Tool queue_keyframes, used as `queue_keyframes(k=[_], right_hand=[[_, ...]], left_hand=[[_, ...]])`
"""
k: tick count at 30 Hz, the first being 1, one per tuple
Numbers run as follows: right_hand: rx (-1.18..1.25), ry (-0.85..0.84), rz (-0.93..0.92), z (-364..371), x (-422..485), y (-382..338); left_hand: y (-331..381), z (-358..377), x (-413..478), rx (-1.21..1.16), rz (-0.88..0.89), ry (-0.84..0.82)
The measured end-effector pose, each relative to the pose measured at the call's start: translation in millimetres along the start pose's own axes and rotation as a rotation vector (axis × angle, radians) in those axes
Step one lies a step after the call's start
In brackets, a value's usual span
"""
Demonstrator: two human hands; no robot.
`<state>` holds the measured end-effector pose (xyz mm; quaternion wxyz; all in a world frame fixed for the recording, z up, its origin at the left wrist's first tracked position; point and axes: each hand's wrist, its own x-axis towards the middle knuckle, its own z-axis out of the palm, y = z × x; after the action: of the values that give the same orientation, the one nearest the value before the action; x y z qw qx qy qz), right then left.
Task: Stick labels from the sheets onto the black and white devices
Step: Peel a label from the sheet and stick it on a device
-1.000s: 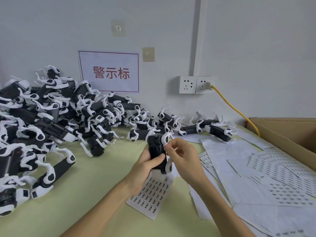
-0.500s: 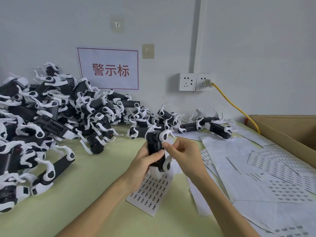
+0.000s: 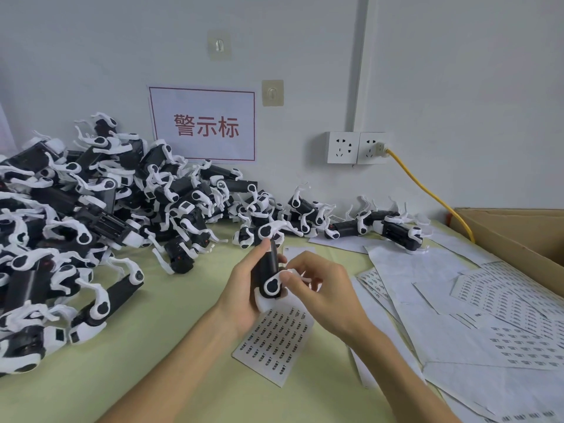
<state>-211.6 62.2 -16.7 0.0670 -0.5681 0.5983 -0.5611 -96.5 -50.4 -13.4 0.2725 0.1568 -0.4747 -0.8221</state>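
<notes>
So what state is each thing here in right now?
Black and white plastic device: held upright above the table.
Left hand: grips the device.
Right hand: pinches its white part.
White paper label sheet: flat, under the hands.
Yellow cable: plugged into wall socket.

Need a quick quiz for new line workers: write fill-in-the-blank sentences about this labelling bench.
The device has its black body wrapped by the person's ____ hand. The cable plugged into the wall socket is ____. The box at the right edge is made of ____.
Missing words: left, yellow, cardboard.
</notes>
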Motion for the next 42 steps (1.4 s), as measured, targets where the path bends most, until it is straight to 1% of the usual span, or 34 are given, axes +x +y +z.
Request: queue_keyframes(k=[4, 9, 11, 14, 18, 21, 23, 27, 34, 39, 42], right_hand=[[0.021, -0.008, 0.008, 4.1, -0.4, 3.1], [-0.018, -0.001, -0.041, 4.6, -0.9, 3.3], [-0.013, 0.004, -0.05, 5.2, -1.4, 2.8], [-0.012, 0.014, -0.055, 5.0, -1.3, 1.6], [-0.019, 0.006, -0.05, 4.4, -2.0, 2.3], [-0.033, 0.008, -0.054, 4.4, -1.6, 3.4], [-0.032, 0.008, -0.056, 5.0, -1.7, 3.8], [-0.039, 0.007, -0.041, 3.9, -2.1, 3.8], [0.004, 0.019, 0.007, 2.5, -1.0, 1.5], [-0.017, 0.019, 0.022, 2.6, -0.5, 4.3], [-0.02, -0.016, 0.016, 2.9, -0.1, 6.2]], left_hand=[[-1.9, 4.2, -1.5, 0.054, 0.009, 0.057], [-7.5, 5.9, 0.0, 0.382, 0.228, 0.145], [-7.3, 7.1, -0.9, 0.39, 0.269, 0.135], [-6.8, 8.4, -1.5, 0.421, 0.285, 0.111], [-8.9, 6.9, 1.3, 0.483, 0.332, 0.147], [-11.9, 4.1, 3.6, 0.519, 0.358, 0.203], [-12.8, 2.9, 3.0, 0.537, 0.341, 0.224], [-11.7, 5.4, 0.3, 0.504, 0.235, 0.178], [-9.0, 7.2, 1.1, 0.498, 0.244, 0.166], [-13.2, 5.7, 2.6, 0.518, 0.278, 0.2], [-13.6, 5.4, 3.3, 0.49, 0.237, 0.205]])
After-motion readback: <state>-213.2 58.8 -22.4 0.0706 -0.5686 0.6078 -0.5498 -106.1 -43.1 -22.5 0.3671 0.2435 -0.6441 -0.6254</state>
